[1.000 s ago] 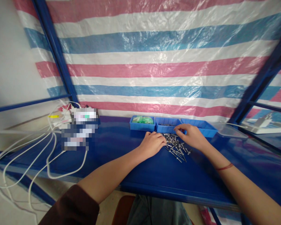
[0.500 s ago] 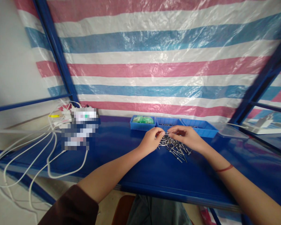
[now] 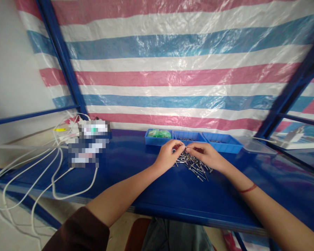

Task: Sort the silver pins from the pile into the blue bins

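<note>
Two fingertip pinches, our left hand's and right hand's, clamp one small, silvery metal pin at eleven o'clock on the loose metal-pin pile; we judge it light, stiff, slippery: grip mid-shaft.

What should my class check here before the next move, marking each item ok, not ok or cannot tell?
1. Left grip and right grip close together above the metal pins: ok.
2. Just one pin at the fingertips: cannot tell, too small.
3. Pins lined up in parallel: not ok, they lie crossed in a heap.
4. Blue bins standing upright behind the heap: ok.
5. White cables clear of both hands: ok.
</note>
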Tool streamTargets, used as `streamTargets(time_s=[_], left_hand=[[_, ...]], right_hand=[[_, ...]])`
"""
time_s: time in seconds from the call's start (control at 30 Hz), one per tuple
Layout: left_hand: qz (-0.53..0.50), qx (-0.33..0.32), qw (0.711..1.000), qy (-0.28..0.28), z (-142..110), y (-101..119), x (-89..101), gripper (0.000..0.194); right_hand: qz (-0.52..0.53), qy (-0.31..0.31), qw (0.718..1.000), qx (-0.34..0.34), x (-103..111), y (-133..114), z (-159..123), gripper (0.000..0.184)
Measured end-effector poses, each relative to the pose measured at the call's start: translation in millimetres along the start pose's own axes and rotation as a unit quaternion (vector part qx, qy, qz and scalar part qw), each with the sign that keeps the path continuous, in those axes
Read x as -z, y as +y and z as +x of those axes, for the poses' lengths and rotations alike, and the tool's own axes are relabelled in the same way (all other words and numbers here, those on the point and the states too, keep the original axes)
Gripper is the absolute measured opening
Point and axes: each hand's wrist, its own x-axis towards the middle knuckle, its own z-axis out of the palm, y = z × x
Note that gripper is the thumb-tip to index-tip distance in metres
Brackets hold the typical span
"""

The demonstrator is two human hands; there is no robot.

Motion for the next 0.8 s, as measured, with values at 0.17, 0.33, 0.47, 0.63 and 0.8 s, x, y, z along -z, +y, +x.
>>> streamTargets(time_s=[0.17, 0.33, 0.47, 0.63, 0.8], left_hand=[[-0.016, -0.009, 1.000, 0.013, 0.1, 2.4, 1.3, 0.014], [-0.019, -0.016, 1.000, 0.019, 0.4, 4.3, 1.8, 0.012], [-0.019, -0.016, 0.999, 0.026, 0.8, 4.0, 2.3, 0.011], [-0.020, -0.014, 0.999, 0.026, 1.1, 4.8, 2.5, 0.011], [-0.018, -0.009, 1.000, 0.020, 2.2, 3.0, 1.1, 0.010]], right_hand=[[0.022, -0.005, 1.000, -0.005, -3.3, -1.3, 0.0, 0.039], [0.049, -0.010, 0.999, -0.014, -5.2, -3.2, 0.6, 0.038], [0.074, 0.010, 0.997, -0.006, -6.7, -3.5, 1.6, 0.036], [0.062, 0.015, 0.998, 0.003, -6.5, -2.6, 1.1, 0.033], [0.040, -0.003, 0.999, 0.009, -8.6, 0.0, 0.2, 0.032]])
